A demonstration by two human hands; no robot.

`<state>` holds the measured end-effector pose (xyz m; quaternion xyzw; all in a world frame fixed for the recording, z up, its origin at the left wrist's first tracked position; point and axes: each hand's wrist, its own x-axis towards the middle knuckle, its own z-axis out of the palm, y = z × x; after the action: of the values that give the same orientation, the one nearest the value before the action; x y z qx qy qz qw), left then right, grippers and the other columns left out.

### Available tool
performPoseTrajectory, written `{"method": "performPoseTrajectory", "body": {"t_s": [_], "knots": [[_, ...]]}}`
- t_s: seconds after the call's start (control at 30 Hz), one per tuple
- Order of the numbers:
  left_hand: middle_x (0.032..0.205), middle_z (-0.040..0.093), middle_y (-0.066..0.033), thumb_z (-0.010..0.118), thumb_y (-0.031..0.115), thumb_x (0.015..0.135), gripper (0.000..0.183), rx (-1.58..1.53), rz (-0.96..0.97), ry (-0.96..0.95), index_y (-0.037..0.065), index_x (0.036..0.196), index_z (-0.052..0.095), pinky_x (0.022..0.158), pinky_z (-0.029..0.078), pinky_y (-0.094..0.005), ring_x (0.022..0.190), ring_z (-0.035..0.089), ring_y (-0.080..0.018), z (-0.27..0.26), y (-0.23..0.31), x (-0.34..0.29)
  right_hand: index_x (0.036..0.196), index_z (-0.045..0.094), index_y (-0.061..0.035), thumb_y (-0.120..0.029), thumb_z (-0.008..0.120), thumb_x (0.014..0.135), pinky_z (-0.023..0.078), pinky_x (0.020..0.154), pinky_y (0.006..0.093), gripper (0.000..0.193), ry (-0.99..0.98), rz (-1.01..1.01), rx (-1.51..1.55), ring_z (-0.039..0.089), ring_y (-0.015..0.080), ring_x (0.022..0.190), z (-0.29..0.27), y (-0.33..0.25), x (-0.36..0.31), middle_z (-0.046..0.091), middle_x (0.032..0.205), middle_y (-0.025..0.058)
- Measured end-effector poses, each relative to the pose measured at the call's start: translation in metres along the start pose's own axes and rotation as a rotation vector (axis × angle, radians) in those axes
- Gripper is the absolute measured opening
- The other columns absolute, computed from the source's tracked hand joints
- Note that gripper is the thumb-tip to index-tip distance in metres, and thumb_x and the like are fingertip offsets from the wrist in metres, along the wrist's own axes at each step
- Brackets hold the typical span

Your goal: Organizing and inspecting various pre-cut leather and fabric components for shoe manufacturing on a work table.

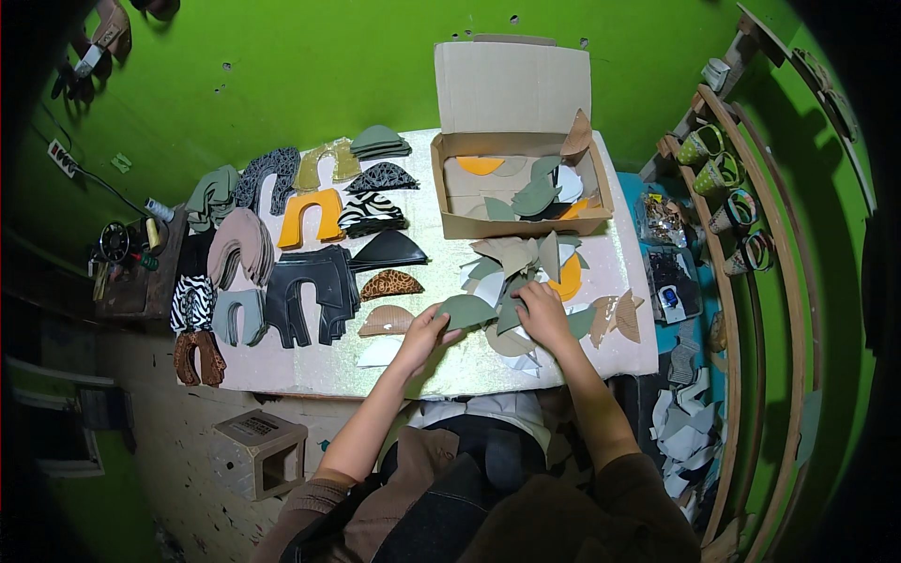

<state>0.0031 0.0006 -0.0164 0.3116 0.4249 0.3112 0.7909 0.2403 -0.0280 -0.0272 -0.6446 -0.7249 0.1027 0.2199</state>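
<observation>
My left hand pinches the edge of a dark green half-moon piece of sheet material, thumb on top. To its right, my right hand has its fingers closed at another green piece in a loose pile; the fingertips are partly hidden. Grey, green, white and tan cut pieces make up this pile, with a yellow-orange piece at its right side. Brown textured pieces lie farther right. Left of my left hand are a tan half-moon stack and white half-moon pieces.
Behind the pile stands an open cardboard box with mixed pieces inside. Stacks of arch-shaped pieces, such as black ones and orange ones, fill the left of the table. A wooden rack with small patterned sandals rises at right.
</observation>
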Motion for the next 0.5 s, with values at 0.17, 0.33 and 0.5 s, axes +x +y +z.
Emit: {"method": "performPoseTrajectory", "body": {"t_s": [0.17,0.33,0.5], "knots": [[0.115,0.05,-0.0119,0.038,0.01,0.093,0.03,-0.076,-0.01,0.012,-0.002,0.12,0.043,0.088,0.048,-0.0299,0.103,0.053,-0.0181,0.002,0.004,-0.003,0.086,0.06,-0.004,-0.011,0.061,0.074,0.042,0.079,0.0364,0.014,-0.122,0.047,0.251,0.054,0.0287,0.088,-0.021,0.0,0.006,0.057,0.087,0.0097],[0.115,0.049,-0.0144,0.036,0.014,0.094,0.03,-0.206,-0.021,0.017,-0.003,0.118,0.043,0.09,0.047,-0.0319,0.102,0.053,-0.0208,0.0,0.006,-0.005,0.092,0.059,-0.0011,-0.012,0.054,0.082,0.043,0.078,0.0296,0.015,-0.146,0.127,0.645,0.058,0.0239,0.087,-0.042,-0.008,0.013,0.06,0.09,0.0106],[0.116,0.048,-0.0156,0.034,0.018,0.095,0.033,-0.256,-0.027,0.0,-0.003,0.118,0.042,0.092,0.045,-0.0341,0.104,0.052,-0.0228,0.004,0.007,-0.005,0.093,0.058,-0.0013,-0.012,0.053,0.083,0.043,0.079,0.0301,0.016,-0.147,0.07,0.777,0.057,0.0236,0.088,-0.041,-0.03,0.027,0.06,0.092,0.0107]]}}
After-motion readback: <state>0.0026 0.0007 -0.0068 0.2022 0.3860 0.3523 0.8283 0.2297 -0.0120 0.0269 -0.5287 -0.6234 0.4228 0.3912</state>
